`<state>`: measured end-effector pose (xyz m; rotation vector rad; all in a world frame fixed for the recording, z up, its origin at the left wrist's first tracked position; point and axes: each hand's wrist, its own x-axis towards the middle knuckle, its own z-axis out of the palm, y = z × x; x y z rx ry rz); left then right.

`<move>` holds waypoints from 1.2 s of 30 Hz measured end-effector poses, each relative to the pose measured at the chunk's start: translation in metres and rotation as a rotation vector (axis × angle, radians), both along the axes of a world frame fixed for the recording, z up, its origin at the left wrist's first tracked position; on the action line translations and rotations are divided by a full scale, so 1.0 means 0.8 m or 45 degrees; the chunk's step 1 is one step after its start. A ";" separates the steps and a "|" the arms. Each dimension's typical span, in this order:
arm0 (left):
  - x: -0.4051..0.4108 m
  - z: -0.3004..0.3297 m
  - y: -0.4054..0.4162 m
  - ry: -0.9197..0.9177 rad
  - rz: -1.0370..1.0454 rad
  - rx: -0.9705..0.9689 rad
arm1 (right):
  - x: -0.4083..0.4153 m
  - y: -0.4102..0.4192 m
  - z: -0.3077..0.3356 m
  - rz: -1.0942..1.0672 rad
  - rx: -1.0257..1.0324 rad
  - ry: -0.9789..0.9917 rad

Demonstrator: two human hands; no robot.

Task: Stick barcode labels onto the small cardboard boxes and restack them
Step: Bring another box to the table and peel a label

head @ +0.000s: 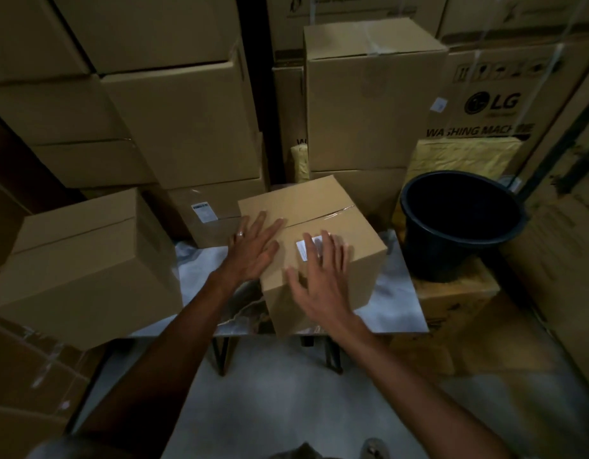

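Head view, one item per line.

Small cardboard box (314, 223): stood on the small table (397, 309) at centre, taped seam across its top, near corner turned toward me.

Barcode label (308, 248): white, lay flat on the box top, near half, partly hidden under my fingers.

My right hand (319, 276): fingers straight and spread, laid over the label and the box's near top edge, gripping nothing.

My left hand (255, 250): flat, fingers spread, rested on the box's left top edge, gripping nothing; a ring showed on one finger.

Second box (84, 260): closed, just left of the table.

Labelled box (210, 213): far left of the centre box, white sticker on its side.

Black bucket (458, 223): right of the box, set on a carton.

Large cartons (187, 127): stacked along the far wall, one (495, 104) marked LG.
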<state>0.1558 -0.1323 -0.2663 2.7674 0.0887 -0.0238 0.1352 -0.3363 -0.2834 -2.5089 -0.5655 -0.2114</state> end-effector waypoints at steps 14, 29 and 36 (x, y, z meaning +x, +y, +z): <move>-0.102 0.021 -0.075 -0.154 0.191 0.134 | 0.063 -0.089 -0.007 0.242 0.226 0.029; -0.002 0.027 -0.022 0.064 0.098 0.089 | 0.044 -0.053 0.024 -0.203 0.279 0.450; -0.046 0.012 -0.072 0.117 0.432 0.062 | 0.092 -0.067 0.029 0.068 0.227 0.500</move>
